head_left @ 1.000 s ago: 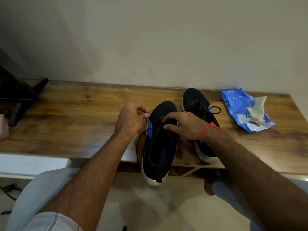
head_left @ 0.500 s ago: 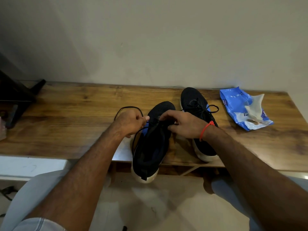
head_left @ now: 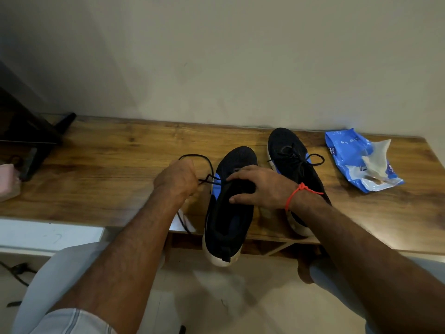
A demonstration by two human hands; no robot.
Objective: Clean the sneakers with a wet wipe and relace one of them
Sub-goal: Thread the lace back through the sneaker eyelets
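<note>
A black sneaker with blue side panels and a white sole (head_left: 228, 213) is lying on the wooden bench (head_left: 115, 174), its toe pointing toward the wall and its heel hanging past the near edge. A black shoelace (head_left: 207, 162) is running out from the eyelets on its left side, looping over the wood behind the left hand (head_left: 177, 180), with one end trailing down toward the bench edge. The left hand is sitting just beside the shoe, fingers curled, pinching the lace. The right hand (head_left: 261, 186) is resting on top of the sneaker over the tongue, fingers spread and fairly straight, thumb lying along the collar; a red thread (head_left: 297, 192) is circling its wrist. The second sneaker (head_left: 292, 162), laced, is standing just to the right, partly hidden under the right forearm. Further right, well apart, a blue wet wipe pack (head_left: 356, 160) is lying with a wipe sticking out of it. A dark object (head_left: 31, 138) is occupying the bench's far left end.
</note>
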